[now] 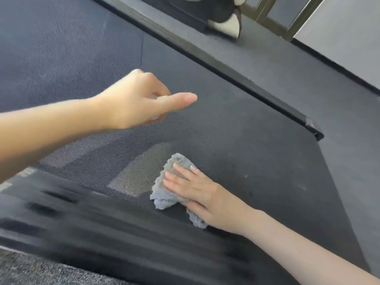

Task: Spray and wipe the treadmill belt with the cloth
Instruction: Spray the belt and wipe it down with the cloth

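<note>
The dark woven treadmill belt (236,124) fills most of the view. A crumpled grey cloth (164,194) lies on it near the lower middle. My right hand (197,194) presses flat on the cloth with straight fingers. My left hand (139,101) hovers above the belt, fingers curled, thumb sticking out, holding nothing. No spray bottle is in view.
A black side rail (226,73) runs along the belt's far edge to a corner cap (314,128). The near black ribbed rail (102,233) lies at the bottom. Grey floor (318,75) lies beyond, with a shoe (224,25) at the top and a metal frame (287,17).
</note>
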